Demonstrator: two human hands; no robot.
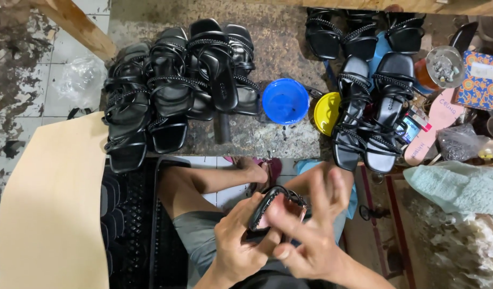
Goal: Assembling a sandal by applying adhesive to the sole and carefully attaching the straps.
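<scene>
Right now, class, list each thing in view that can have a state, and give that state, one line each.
Left hand: gripping the sandal from below.
Right hand: fingers spread, touching the sandal.
Sandal: held over the lap, tilted, pink lining showing.
Sandal pile: stacked on the bench, overlapping.
Blue bowl: upright, open.
Yellow lid: tilted on edge beside the bowl.
Glass: upright, holding small bits.

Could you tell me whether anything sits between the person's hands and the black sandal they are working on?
Nothing visible does: the left hand grips the black sandal from below, and the right hand rests its fingers directly on it.
</scene>
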